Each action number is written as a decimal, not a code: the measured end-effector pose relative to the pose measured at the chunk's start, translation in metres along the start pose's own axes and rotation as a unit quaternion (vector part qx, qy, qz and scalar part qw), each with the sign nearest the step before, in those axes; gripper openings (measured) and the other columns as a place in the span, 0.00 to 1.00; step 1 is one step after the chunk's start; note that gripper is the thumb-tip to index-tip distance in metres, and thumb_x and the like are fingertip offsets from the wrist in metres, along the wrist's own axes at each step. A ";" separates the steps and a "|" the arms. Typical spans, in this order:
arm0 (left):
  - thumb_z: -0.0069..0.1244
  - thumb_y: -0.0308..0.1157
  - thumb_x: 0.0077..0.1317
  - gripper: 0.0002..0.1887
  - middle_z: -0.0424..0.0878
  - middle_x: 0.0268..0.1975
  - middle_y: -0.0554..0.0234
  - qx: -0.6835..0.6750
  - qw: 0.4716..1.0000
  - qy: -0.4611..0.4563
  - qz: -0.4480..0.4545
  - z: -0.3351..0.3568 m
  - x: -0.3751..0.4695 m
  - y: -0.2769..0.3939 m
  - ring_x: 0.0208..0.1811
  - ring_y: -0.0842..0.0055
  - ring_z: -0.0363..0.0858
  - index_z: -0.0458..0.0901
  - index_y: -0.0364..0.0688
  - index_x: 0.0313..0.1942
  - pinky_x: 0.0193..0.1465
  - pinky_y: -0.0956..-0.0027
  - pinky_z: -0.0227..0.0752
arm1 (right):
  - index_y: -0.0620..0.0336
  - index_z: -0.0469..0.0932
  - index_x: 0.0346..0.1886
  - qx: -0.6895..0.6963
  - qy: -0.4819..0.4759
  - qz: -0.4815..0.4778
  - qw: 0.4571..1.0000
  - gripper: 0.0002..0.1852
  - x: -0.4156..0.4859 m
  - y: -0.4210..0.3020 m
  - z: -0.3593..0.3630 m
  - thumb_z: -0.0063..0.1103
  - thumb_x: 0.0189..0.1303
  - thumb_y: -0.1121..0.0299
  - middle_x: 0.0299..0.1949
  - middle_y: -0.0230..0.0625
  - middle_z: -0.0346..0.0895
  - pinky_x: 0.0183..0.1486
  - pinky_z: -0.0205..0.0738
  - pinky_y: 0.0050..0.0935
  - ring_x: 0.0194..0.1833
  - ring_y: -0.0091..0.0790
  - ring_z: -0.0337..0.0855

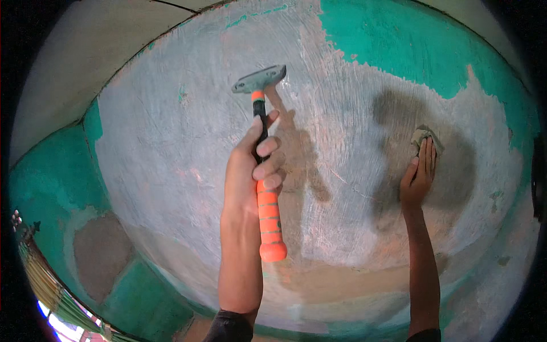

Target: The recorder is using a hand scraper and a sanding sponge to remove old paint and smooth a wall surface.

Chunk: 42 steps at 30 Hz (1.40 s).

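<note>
My left hand (258,158) is wrapped around the handle of a wall scraper (269,213) with an orange ribbed grip and a black shaft. Its wide grey head (260,79) points up and stands in front of the wall, with a shadow cast to its right. Over on the right, my right hand (419,173) presses a small crumpled greyish piece (421,136) flat to the wall under outstretched fingers; whether it is cloth or abrasive paper I cannot tell. A darker patch (457,158), damp or shaded, surrounds this hand on the wall.
The wall (171,141) before me is mostly scraped to whitish plaster, with green paint (393,38) left at the upper right. A green side wall (47,192) with a bare grey patch adjoins on the left. Green and yellow hanging fabric (77,312) is at the lower left. Above is a pale ceiling (85,51).
</note>
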<state>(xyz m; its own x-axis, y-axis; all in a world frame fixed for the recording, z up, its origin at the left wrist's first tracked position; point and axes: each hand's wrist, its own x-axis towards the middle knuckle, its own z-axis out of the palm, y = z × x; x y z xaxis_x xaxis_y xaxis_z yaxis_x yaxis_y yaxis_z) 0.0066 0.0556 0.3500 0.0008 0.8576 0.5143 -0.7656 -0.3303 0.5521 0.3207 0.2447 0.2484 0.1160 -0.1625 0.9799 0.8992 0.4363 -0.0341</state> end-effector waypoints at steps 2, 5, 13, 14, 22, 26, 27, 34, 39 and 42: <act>0.39 0.41 0.79 0.16 0.63 0.24 0.78 -0.003 1.000 -0.021 -0.014 -0.003 -0.001 0.002 0.12 0.91 0.53 0.69 0.44 0.60 0.10 0.82 0.53 | 0.69 0.66 0.70 0.004 0.006 -0.014 1.000 0.25 -0.001 0.002 0.001 0.35 0.74 0.69 0.72 0.51 0.64 0.75 0.47 0.52 0.73 0.53 0.61; 0.39 0.41 0.78 0.17 0.63 0.24 0.79 -0.001 0.999 -0.035 -0.023 -0.018 -0.006 -0.012 0.12 0.91 0.54 0.69 0.43 0.60 0.10 0.82 0.53 | 0.69 0.66 0.70 0.007 0.000 -0.005 1.000 0.25 -0.001 0.002 -0.002 0.35 0.74 0.69 0.72 0.50 0.64 0.75 0.47 0.52 0.73 0.52 0.61; 0.40 0.42 0.78 0.17 0.62 0.24 0.80 0.074 0.996 -0.012 -0.043 -0.003 -0.007 -0.019 0.12 0.92 0.53 0.69 0.46 0.61 0.10 0.82 0.51 | 0.69 0.67 0.69 0.013 0.007 -0.002 1.000 0.24 0.001 0.000 -0.002 0.35 0.74 0.69 0.70 0.50 0.66 0.75 0.49 0.52 0.73 0.53 0.62; 0.40 0.43 0.78 0.18 0.61 0.24 0.81 0.041 0.996 -0.024 -0.070 -0.011 -0.009 -0.028 0.13 0.92 0.53 0.69 0.46 0.62 0.10 0.82 0.51 | 0.70 0.68 0.69 0.021 0.011 -0.007 1.000 0.24 0.000 0.002 -0.002 0.35 0.74 0.70 0.70 0.51 0.67 0.75 0.49 0.52 0.72 0.54 0.63; 0.39 0.45 0.78 0.20 0.60 0.25 0.80 0.097 0.995 -0.006 -0.029 0.004 -0.008 -0.037 0.13 0.92 0.53 0.68 0.45 0.63 0.11 0.82 0.53 | 0.70 0.68 0.68 0.021 0.013 -0.012 1.000 0.24 0.000 0.000 -0.002 0.35 0.74 0.70 0.70 0.51 0.67 0.75 0.49 0.52 0.72 0.54 0.62; 0.39 0.42 0.78 0.20 0.61 0.24 0.79 0.067 0.997 -0.007 -0.028 0.008 -0.009 -0.038 0.13 0.92 0.54 0.68 0.44 0.64 0.10 0.83 0.53 | 0.71 0.67 0.69 0.012 0.006 -0.017 1.000 0.24 0.001 -0.002 -0.004 0.36 0.75 0.71 0.70 0.52 0.66 0.75 0.49 0.50 0.71 0.53 0.64; 0.39 0.40 0.78 0.20 0.61 0.23 0.79 0.044 0.999 0.008 -0.029 0.012 -0.008 -0.038 0.11 0.92 0.54 0.68 0.43 0.65 0.08 0.83 0.52 | 0.71 0.67 0.69 0.011 0.007 -0.017 1.000 0.24 0.001 -0.001 -0.004 0.36 0.75 0.71 0.70 0.52 0.66 0.75 0.49 0.50 0.71 0.53 0.64; 0.39 0.39 0.79 0.19 0.61 0.23 0.79 0.048 0.999 0.015 -0.011 0.013 -0.011 -0.048 0.12 0.92 0.54 0.68 0.42 0.64 0.08 0.83 0.53 | 0.71 0.67 0.69 0.011 0.010 -0.025 1.000 0.23 -0.001 0.000 -0.002 0.35 0.75 0.71 0.70 0.52 0.67 0.75 0.49 0.52 0.72 0.54 0.63; 0.38 0.39 0.79 0.19 0.61 0.23 0.79 0.052 0.999 0.014 -0.003 0.018 -0.010 -0.048 0.12 0.92 0.54 0.67 0.42 0.64 0.09 0.84 0.53 | 0.69 0.68 0.68 0.013 0.012 -0.014 1.000 0.24 0.000 0.001 -0.003 0.35 0.75 0.69 0.70 0.51 0.66 0.75 0.49 0.54 0.72 0.53 0.63; 0.39 0.39 0.79 0.18 0.61 0.24 0.79 0.048 0.998 0.027 0.004 0.022 -0.006 -0.046 0.12 0.92 0.54 0.68 0.42 0.63 0.09 0.84 0.54 | 0.69 0.68 0.68 0.024 0.009 -0.008 1.000 0.24 -0.001 0.000 -0.002 0.35 0.75 0.69 0.70 0.51 0.66 0.75 0.48 0.53 0.72 0.54 0.63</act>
<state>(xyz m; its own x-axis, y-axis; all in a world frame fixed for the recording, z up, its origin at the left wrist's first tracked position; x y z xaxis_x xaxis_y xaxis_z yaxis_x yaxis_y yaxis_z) 0.0564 0.0571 0.3357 -0.0413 0.8742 0.4838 -0.7005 -0.3707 0.6099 0.3212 0.2430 0.2473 0.1092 -0.1856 0.9765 0.8798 0.4752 -0.0081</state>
